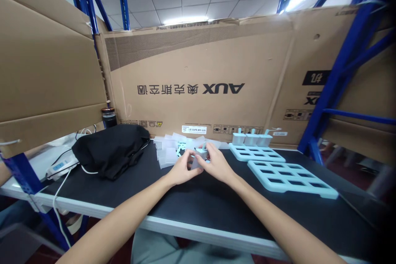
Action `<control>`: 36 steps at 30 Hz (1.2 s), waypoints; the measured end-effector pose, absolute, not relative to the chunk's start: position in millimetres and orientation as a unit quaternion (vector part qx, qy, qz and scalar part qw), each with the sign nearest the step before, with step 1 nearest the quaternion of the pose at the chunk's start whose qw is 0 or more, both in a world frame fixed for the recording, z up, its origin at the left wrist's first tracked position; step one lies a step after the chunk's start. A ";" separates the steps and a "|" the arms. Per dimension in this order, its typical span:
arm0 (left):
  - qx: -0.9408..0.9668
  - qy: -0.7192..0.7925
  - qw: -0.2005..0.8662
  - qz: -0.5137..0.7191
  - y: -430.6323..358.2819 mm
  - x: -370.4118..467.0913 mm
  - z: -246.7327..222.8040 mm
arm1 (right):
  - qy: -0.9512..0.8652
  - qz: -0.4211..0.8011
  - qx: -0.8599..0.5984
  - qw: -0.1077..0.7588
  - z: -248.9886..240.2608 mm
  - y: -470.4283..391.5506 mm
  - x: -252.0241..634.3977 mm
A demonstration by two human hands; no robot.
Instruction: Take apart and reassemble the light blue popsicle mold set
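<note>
In front of the pile, my left hand [182,170] and my right hand [218,164] meet around one ice pop mold [201,152]. Its light blue lid shows between the fingertips, above a translucent cup that the fingers partly cover. Just behind and left lies a heap of translucent mold cups [168,156], with small light blue lids [181,147] among them. To the right, a light blue rack [244,157] has three lidded molds [252,137] upright in its back row. A second light blue rack [280,165] with square openings lies nearer to me.
A black cloth bundle [111,150] lies on the left of the black tabletop [185,210], beside a white power strip [62,166] with cables. A dark jar [109,117] stands behind it. Cardboard [192,62] walls off the back, and blue posts [328,78] frame the table.
</note>
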State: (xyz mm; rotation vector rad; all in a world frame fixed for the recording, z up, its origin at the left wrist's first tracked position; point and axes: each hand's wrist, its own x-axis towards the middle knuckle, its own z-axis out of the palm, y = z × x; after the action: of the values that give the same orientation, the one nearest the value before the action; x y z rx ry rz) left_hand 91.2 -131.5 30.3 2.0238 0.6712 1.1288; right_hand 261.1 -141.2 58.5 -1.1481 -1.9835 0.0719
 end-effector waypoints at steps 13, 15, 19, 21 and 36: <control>0.790 0.235 0.363 0.434 -123.2 92.4 20.0 | -0.834 0.058 -0.448 0.318 59.4 -143.7 261.3; 0.790 0.234 0.364 0.434 -123.2 92.5 19.7 | -0.827 0.022 -0.452 0.333 68.4 -139.8 271.8; 0.800 0.240 0.370 0.407 -123.6 91.6 19.5 | -0.750 -0.102 -0.528 0.385 98.2 -126.9 329.3; 0.809 0.245 0.364 0.392 -123.6 91.2 19.2 | -0.676 -0.153 -0.606 0.391 110.4 -119.7 372.1; 0.847 0.230 0.328 0.349 -117.7 92.4 12.9 | -0.550 -0.161 -0.804 0.159 47.9 -65.6 520.0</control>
State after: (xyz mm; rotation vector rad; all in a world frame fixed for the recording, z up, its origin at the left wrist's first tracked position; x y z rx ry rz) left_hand 92.4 -117.7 12.9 2.2186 0.6025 0.9149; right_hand 520.0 -65.6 47.9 -2.2969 -1.5727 -0.4597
